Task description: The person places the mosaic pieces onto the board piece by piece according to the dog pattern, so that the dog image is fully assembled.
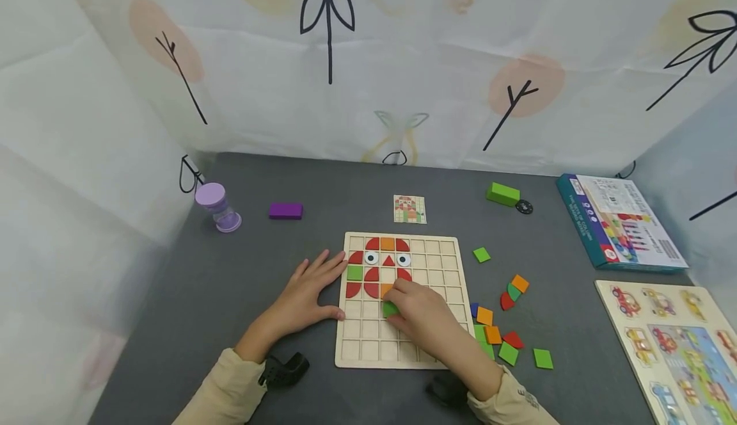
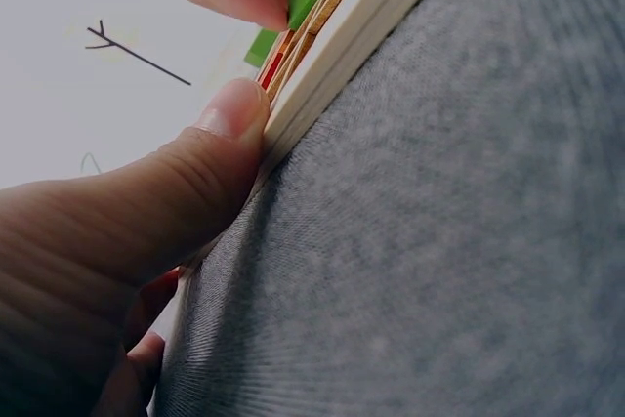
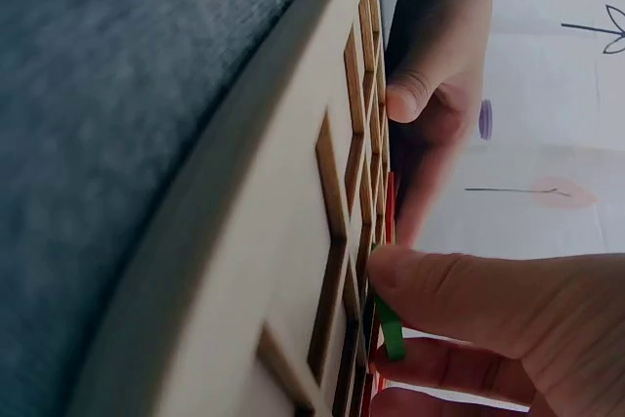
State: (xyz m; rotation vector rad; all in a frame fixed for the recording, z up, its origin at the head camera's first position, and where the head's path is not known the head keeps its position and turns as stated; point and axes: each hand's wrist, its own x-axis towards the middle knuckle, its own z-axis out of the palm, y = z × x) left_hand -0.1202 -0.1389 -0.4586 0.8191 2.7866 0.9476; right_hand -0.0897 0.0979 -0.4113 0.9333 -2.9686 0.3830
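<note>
"Hands?"
"Right hand (image 1: 425, 315): pinching green tile (image 1: 389, 309), over the board (image 1: 446, 278), six o'clock of an orange tile (image 1: 386, 289). Left hand (image 1: 309, 292): fingers extended, thumb touching the board's nine-o'clock edge."
"Step?"
"Tile placement, I judge remotely. Next move calls for squaring it up, then release."
</note>
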